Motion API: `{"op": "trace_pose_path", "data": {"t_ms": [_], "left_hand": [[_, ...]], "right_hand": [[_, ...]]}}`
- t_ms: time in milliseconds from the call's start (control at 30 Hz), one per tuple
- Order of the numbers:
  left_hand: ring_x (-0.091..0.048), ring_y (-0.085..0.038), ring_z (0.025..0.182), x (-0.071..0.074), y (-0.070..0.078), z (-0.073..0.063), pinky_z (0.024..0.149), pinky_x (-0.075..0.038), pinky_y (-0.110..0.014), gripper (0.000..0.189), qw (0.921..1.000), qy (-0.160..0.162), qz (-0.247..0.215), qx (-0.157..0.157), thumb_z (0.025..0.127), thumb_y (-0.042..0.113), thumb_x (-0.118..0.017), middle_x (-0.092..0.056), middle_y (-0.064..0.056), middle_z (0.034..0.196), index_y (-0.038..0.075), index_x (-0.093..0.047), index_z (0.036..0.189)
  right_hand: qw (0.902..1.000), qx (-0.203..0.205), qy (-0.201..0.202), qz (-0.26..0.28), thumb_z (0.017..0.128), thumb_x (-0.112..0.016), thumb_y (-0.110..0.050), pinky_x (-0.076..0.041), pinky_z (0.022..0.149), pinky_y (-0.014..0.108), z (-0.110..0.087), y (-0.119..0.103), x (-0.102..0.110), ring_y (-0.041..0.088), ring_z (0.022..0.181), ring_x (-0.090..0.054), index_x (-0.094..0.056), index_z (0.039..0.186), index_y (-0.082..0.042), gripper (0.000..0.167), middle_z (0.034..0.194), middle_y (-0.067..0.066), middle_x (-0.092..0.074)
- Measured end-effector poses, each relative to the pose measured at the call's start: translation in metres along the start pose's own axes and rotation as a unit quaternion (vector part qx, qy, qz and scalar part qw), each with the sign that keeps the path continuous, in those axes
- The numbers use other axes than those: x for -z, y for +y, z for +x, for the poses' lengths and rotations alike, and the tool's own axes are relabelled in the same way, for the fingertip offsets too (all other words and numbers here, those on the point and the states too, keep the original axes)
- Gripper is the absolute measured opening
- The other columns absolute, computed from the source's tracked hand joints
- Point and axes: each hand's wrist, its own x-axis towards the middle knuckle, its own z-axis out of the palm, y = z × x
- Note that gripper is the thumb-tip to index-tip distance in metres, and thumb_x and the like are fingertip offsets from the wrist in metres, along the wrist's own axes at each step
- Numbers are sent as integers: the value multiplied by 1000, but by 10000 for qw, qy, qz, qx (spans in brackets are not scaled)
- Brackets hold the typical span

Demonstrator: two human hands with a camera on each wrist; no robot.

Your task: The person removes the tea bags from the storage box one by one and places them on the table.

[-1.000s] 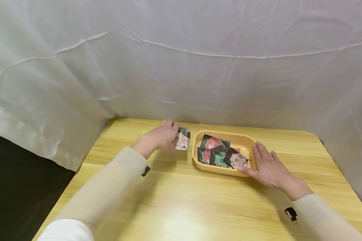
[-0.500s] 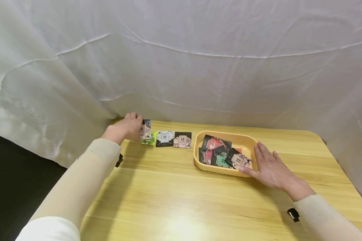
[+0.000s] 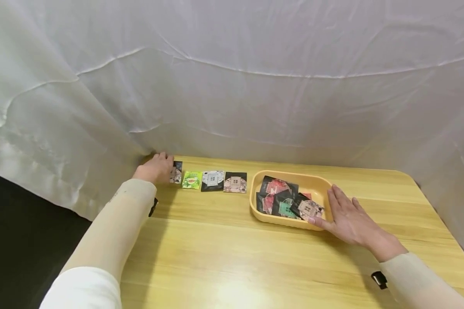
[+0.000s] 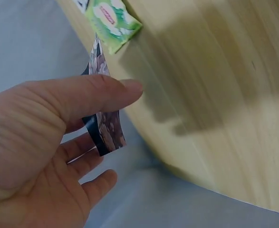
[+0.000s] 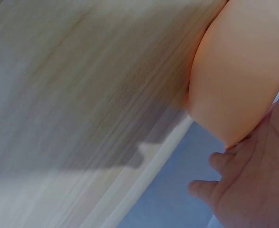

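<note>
Carried leftward, farther from the yellow tray [image 3: 314, 183], a dark sachet [image 3: 176, 173] is pinched between the left hand [image 3: 154, 168]'s thumb and fingers. It is now left of the green sachet [image 3: 192, 180] instead of over it, apparently to extend the row, though tilted and not yet laid flat. Next toward the tray come a black-and-white sachet [image 3: 213, 180] and a beige-labelled sachet [image 3: 235, 182]. More sachets [image 3: 287, 209] lie inside the tray; against its right end rests the right hand [image 3: 351, 221], fingers extended, gripping nothing.
</note>
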Motion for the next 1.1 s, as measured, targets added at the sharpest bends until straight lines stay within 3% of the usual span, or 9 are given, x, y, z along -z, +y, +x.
{"op": "trace_pose_path", "data": {"t_ms": [333, 533, 1100], "left_hand": [[-39, -53, 146, -20, -9, 11, 124, -34, -61, 48, 10000, -19, -26, 27, 110, 11, -38, -39, -38, 155, -13, -37, 152], [-34, -55, 149, -25, -10, 10, 125, -30, -64, 51, 9999, -15, -115, 104, 112, 17, -40, -34, -37, 160, -10, -35, 156], [-35, -50, 151, -32, -10, 2, 118, -39, -68, 53, 9989, -231, -239, 333, 112, 18, -44, -33, -31, 164, -3, -34, 160]], "right_hand": [[9999, -14, -3, 125, 97, -50, -77, -12, 120, 80, -2, -2, -1, 59, 155, -13, -4, 163, 12, 120, 172, 33, 5], [9999, -37, 2, 143, 97, -50, -77, -12, 120, 80, -3, -4, -1, 59, 155, -14, -3, 164, 11, 121, 172, 33, 4], [9999, 16, -40, 139, 98, -50, -76, -12, 121, 80, -4, -8, 0, 58, 155, -15, -2, 164, 11, 119, 172, 32, 6]]}}
